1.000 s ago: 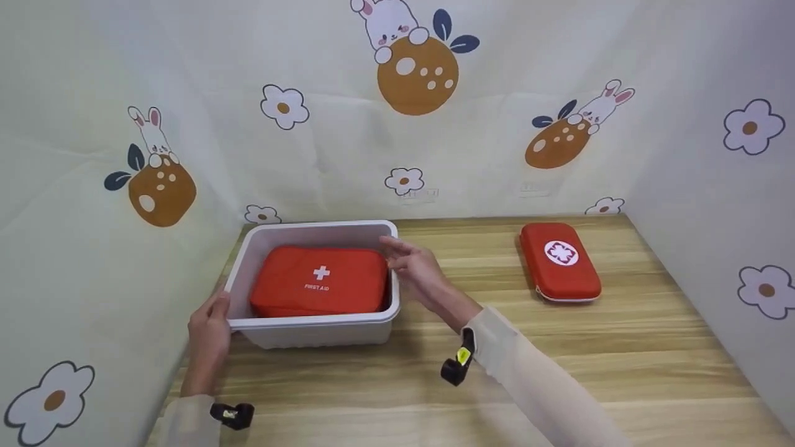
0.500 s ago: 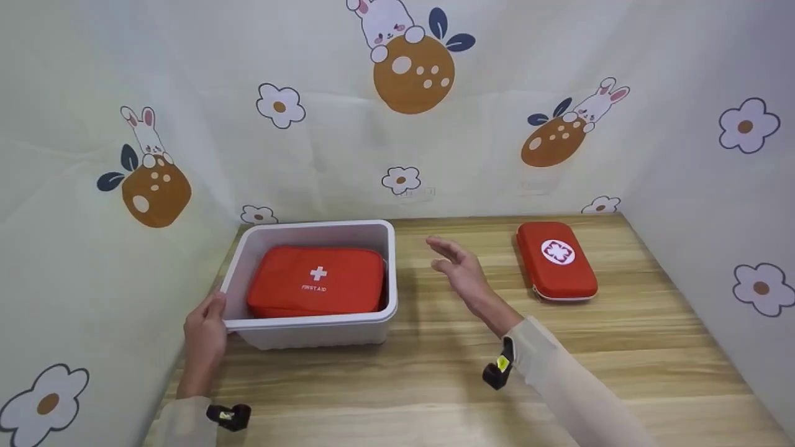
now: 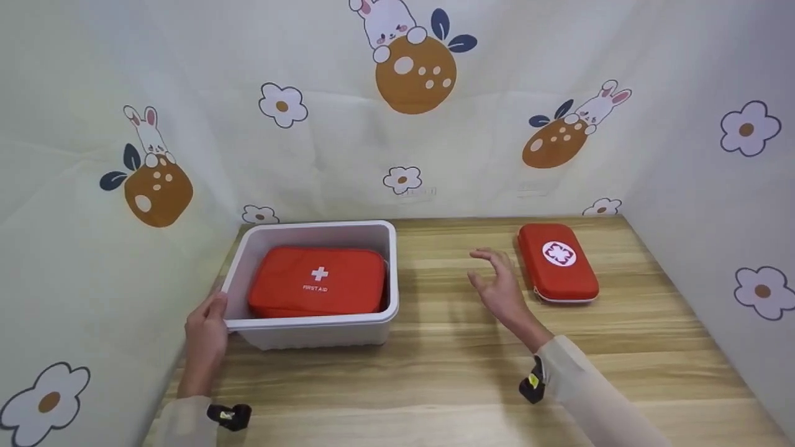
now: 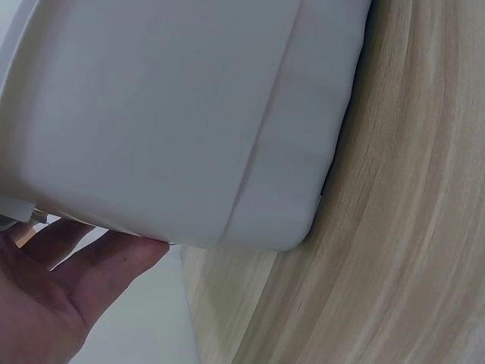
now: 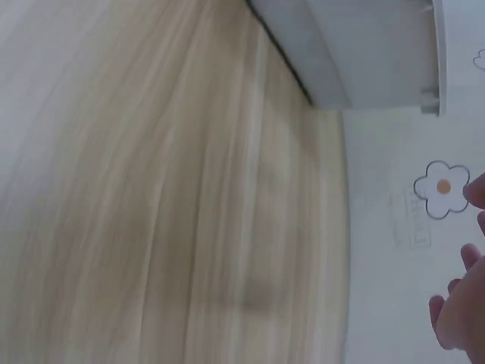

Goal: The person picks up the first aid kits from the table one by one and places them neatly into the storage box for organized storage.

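Note:
A white plastic bin stands on the left of the table, with a red first aid bag lying flat inside it. My left hand grips the bin's rim at its front left corner; in the left wrist view the fingers lie against the outer wall. Over the table, between the bin and a second red first aid case, my right hand hovers with loosely bent fingers and nothing in them. That case, marked with a white round emblem, lies to the right of the hand.
The wooden table is enclosed by pale fabric walls printed with rabbits, oranges and flowers. The bin sits close to the back and left walls.
My right hand has left the bin's right rim and moved to the right, nearer the second first aid case. The left hand and the bin have stayed in place.

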Tool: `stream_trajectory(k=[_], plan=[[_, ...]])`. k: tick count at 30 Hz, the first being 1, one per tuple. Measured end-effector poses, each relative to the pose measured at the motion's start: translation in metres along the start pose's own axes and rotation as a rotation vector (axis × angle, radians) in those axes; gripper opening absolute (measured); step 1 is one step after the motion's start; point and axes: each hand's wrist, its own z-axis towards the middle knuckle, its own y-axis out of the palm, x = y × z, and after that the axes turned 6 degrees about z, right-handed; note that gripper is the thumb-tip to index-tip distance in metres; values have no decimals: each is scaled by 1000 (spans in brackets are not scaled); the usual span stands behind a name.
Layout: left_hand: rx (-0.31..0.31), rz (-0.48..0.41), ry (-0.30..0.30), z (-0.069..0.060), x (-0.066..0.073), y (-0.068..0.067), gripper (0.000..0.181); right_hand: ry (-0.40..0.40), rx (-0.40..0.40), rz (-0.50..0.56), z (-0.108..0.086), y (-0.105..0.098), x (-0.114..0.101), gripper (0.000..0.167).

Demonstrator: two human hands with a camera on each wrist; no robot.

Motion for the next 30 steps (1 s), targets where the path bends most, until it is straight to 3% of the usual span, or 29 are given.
stream_trajectory(k=[3,8,11,15,30], plan=[[-23,5,-9,1,0,1,62,17,64,-103,-3,-11,9,36],[-22,6,-11,3,0,0,61,121,144,-243,-8,-26,21,36],[5,23,13,4,-1,-1,59,181,175,-303,-9,-34,28,39],[37,44,34,7,-1,-3,58,232,197,-353,-7,-46,39,45],[21,36,28,8,0,-3,58,386,250,-472,2,-86,63,64]])
